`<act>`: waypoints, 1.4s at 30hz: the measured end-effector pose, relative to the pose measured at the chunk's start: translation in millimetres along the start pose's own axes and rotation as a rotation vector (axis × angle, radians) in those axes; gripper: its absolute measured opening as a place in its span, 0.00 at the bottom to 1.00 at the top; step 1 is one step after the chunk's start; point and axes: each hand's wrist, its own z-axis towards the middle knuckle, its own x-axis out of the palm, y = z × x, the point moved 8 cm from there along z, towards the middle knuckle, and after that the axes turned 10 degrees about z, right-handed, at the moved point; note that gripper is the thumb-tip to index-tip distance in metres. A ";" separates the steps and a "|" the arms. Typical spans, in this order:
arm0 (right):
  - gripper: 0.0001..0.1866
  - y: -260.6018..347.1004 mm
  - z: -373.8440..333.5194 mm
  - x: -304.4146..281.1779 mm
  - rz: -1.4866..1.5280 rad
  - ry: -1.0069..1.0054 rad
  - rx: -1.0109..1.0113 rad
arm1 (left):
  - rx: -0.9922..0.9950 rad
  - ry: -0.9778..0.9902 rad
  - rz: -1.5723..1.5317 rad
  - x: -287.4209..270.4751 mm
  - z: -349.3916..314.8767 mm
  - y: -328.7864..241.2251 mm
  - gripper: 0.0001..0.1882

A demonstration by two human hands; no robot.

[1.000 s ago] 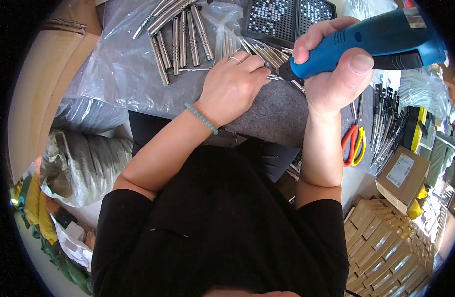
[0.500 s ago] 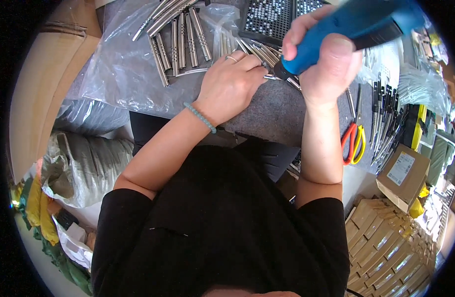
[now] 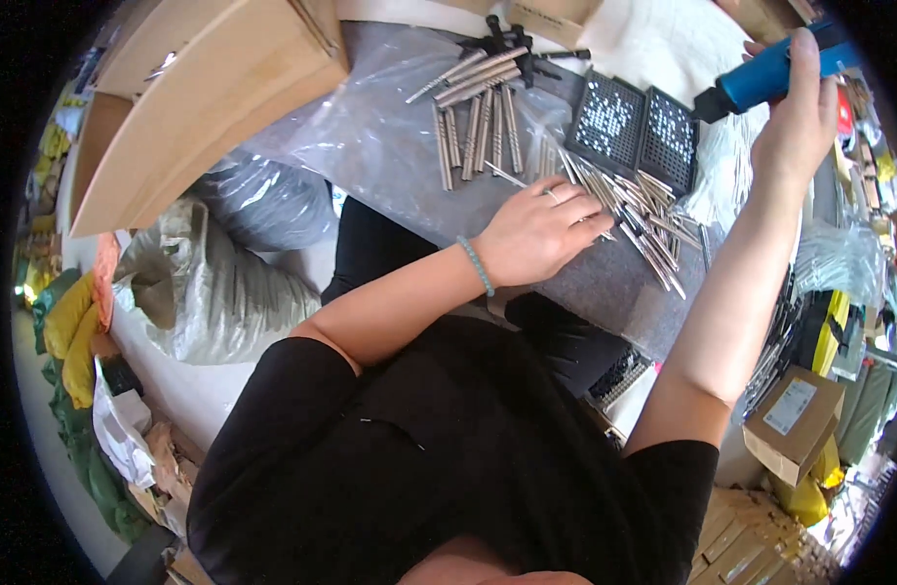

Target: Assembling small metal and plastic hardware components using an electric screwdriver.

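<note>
My right hand (image 3: 798, 132) is wrapped round a blue cordless screwdriver (image 3: 760, 80), held up at the far right. Its black nose points left, over the edge of a black tray (image 3: 690, 178) that carries small silver pieces, perhaps screws. Bent and pressed together, the fingers of my left hand (image 3: 546, 229) hold a thin metal rod (image 3: 505, 175) low over the bench. One end of the rod sticks out behind the knuckles; its other end is mostly hidden by the fingers. Beside those fingertips lies a loose pile of slim metal rods (image 3: 653, 229).
Thicker patterned metal tubes (image 3: 483, 132) lie on clear plastic (image 3: 370, 107) on the grey bench. Black-headed parts (image 3: 497, 39) are behind them. An open cardboard box (image 3: 205, 107) stands at the left, a smaller carton (image 3: 795, 419) at the right. Sacks (image 3: 214, 283) sit below the left edge.
The screwdriver has moved away from my left hand, up and right toward the trays. My left hand keeps its hold on the rod. The whole view has shifted, showing more of the bench's far side.
</note>
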 end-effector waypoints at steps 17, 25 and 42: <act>0.13 -23.9 -192.9 45.5 -0.896 0.757 -0.087 | -0.664 0.359 0.179 -0.9 33.6 271.9 0.14; 0.10 -34.9 -217.0 42.1 -0.975 0.819 -0.155 | -1.021 0.500 0.163 43.5 49.6 307.0 0.23; 0.15 -51.2 -176.9 42.4 0.155 0.162 0.837 | 0.110 -0.108 0.402 -80.7 33.2 81.3 0.13</act>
